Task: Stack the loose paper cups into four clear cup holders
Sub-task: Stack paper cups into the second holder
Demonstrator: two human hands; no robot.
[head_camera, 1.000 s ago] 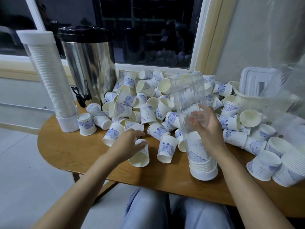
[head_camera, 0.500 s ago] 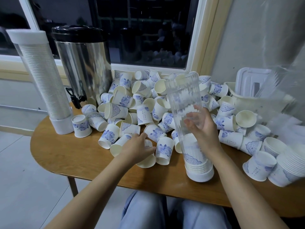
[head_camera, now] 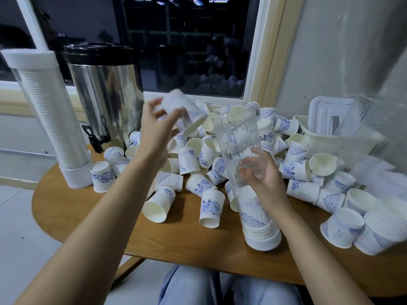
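A clear ribbed cup holder [head_camera: 239, 137] stands upright on the wooden table [head_camera: 88, 208], with a short stack of paper cups [head_camera: 257, 221] in its bottom. My right hand [head_camera: 262, 179] holds the tube at mid-height, fingers curved against its right side. My left hand [head_camera: 157, 126] is raised left of the tube's mouth and grips a blurred white paper cup [head_camera: 185, 114], tilted with its open end toward the tube. A big heap of loose blue-patterned cups [head_camera: 198, 157] lies behind and around the tube. A full holder with white caps [head_camera: 47, 115] stands at the far left.
A steel urn [head_camera: 105, 91] with a black lid and tap stands at the back left. At the right are a cream tray [head_camera: 343, 139] with a white lid, crinkled clear plastic [head_camera: 378, 119], and a nested cup stack [head_camera: 385, 227]. My knees show below the table's front edge.
My left hand picked a cup out of the heap on the table and lifted it up to the left of the tube's mouth. My right hand stayed on the tube.
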